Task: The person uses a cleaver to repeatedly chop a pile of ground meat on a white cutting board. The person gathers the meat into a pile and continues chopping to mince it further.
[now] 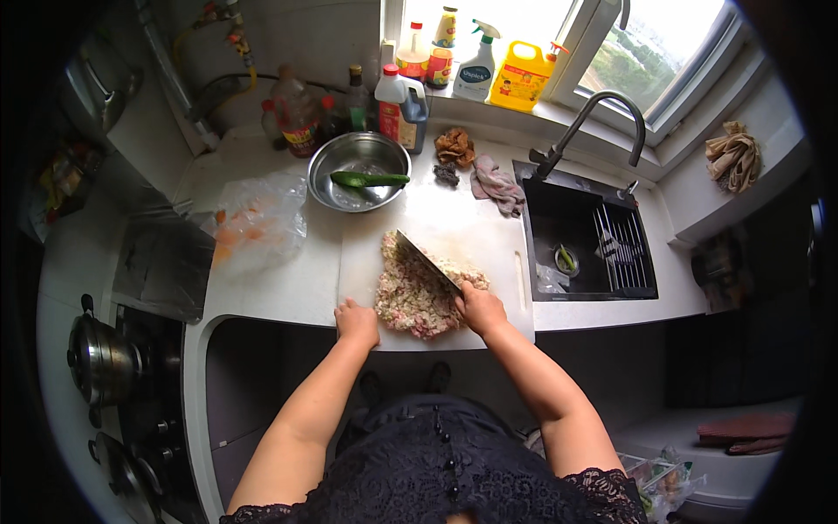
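Observation:
My right hand [482,308] is closed round the handle of a kitchen cleaver [428,262]. Its broad blade slants up and left into a heap of minced meat [417,299], pale pink with whitish bits. The heap lies spread on a white cutting board [360,253]. At the board's near left edge, my left hand [357,324] presses down with its fingers curled, gripping the board beside the meat. Beyond the board stands a steel bowl [340,197] with a long green vegetable [369,179] in it.
A clear plastic bag [271,210] with orange pieces lies left of the board. To the right is a dark sink [559,236] with a rack and tall tap. Crumpled cloths [497,186] and several bottles line the back. Pots [103,360] stand at the lower left.

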`<state>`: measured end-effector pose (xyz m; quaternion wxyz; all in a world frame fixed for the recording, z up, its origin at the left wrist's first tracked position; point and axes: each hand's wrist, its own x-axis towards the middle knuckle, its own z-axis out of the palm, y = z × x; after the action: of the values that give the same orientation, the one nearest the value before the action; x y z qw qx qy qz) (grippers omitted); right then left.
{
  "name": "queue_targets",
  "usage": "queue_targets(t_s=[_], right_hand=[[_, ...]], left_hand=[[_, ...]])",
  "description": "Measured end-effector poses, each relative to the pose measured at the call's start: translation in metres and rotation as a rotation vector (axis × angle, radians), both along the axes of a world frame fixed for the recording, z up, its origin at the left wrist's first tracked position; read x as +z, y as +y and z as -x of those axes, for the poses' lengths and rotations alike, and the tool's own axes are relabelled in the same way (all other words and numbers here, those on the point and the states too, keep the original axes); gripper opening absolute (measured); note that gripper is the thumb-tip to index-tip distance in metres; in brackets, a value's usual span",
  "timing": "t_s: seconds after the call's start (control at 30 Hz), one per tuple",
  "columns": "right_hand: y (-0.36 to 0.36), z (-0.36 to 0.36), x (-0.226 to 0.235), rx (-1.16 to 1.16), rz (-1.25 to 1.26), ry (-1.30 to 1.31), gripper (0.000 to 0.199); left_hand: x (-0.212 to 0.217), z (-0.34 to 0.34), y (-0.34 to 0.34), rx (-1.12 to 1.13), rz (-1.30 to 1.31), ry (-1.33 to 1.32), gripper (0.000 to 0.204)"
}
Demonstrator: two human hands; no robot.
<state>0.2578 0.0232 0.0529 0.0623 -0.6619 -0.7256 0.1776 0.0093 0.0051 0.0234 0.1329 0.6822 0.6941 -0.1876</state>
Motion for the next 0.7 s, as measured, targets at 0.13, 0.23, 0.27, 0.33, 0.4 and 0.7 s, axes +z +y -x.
queue_targets(t_s=[0.13,0.23,0.27,0.33,0.4,0.7], right_hand=[[0.012,0.012,0.020,0.003,-0.109,0.027,0.027],[0.008,0.021,0.021,-0.015,-0.250,0.101,0.025],[0.004,0.020,0.009,0.001,-0.245,0.069,0.023],[0.003,0.019,0.001,0.016,-0.081,-0.049,0.023],[0.008,0.012,-0.001,0.025,-0.067,-0.055,0.024],[0.003,-0.009,-0.003,0.070,-0.114,-0.086,0.022]], left_hand=[[0.003,0.007,-0.001,0.004,0.007,-0.034,0.065],[-0.011,0.009,-0.003,0.003,-0.070,-0.028,0.064],[-0.011,0.009,-0.002,0.002,-0.063,-0.030,0.063],[-0.009,0.008,0.000,0.003,-0.048,-0.032,0.063],[-0.003,0.006,0.001,-0.006,-0.031,-0.025,0.064],[-0.003,0.010,-0.002,-0.013,-0.030,-0.060,0.063]])
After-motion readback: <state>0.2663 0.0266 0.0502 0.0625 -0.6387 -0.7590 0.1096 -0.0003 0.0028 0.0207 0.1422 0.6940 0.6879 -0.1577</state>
